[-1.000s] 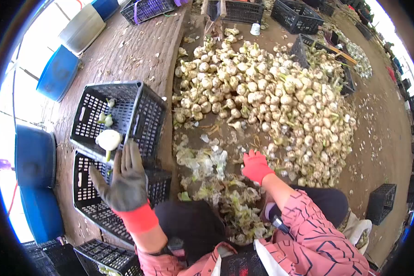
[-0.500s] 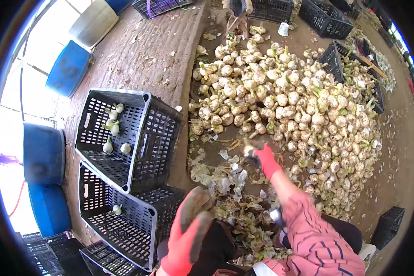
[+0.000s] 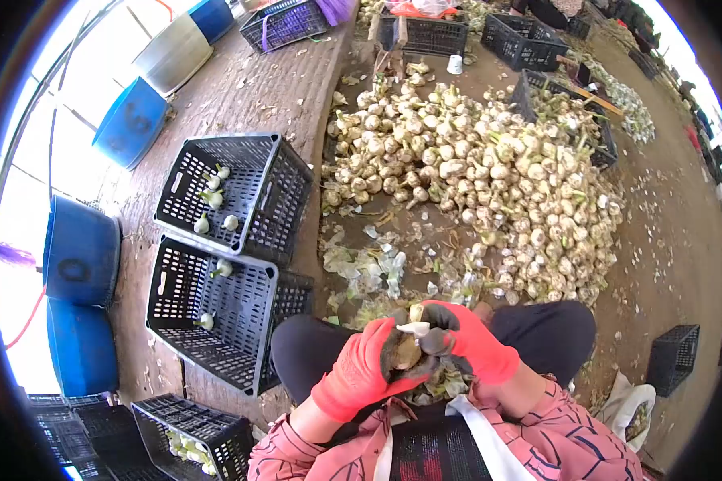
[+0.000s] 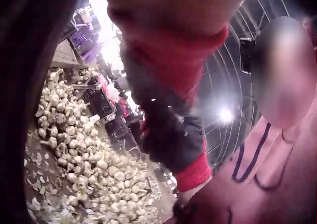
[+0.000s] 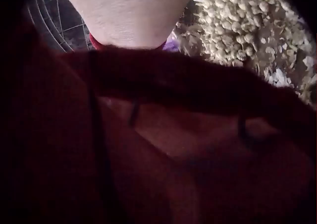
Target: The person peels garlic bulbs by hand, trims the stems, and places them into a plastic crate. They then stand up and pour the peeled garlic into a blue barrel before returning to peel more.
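Both hands wear red gloves with dark palms and meet over my lap in the head view. My left hand (image 3: 377, 365) cups a garlic bulb (image 3: 409, 343) from below. My right hand (image 3: 457, 337) grips the same bulb from the right, fingers curled round its top. A large heap of garlic bulbs (image 3: 473, 168) lies on the ground ahead. Peeled skins and leaves (image 3: 369, 276) are strewn between the heap and my knees. In the left wrist view the left hand (image 4: 171, 135) shows dark against the heap (image 4: 84, 159). The right wrist view is mostly blocked by a sleeve.
Two black slatted crates (image 3: 233, 192) (image 3: 217, 309) stand at my left, each with a few bulbs inside. Another crate (image 3: 188, 441) with bulbs sits near my left elbow. Blue barrels (image 3: 80, 256) line the far left. More black crates (image 3: 521, 36) stand beyond the heap.
A second ago my left hand reached over the left crates and my right hand reached into the heap. Both hands have come back to my lap and now hold one bulb together.
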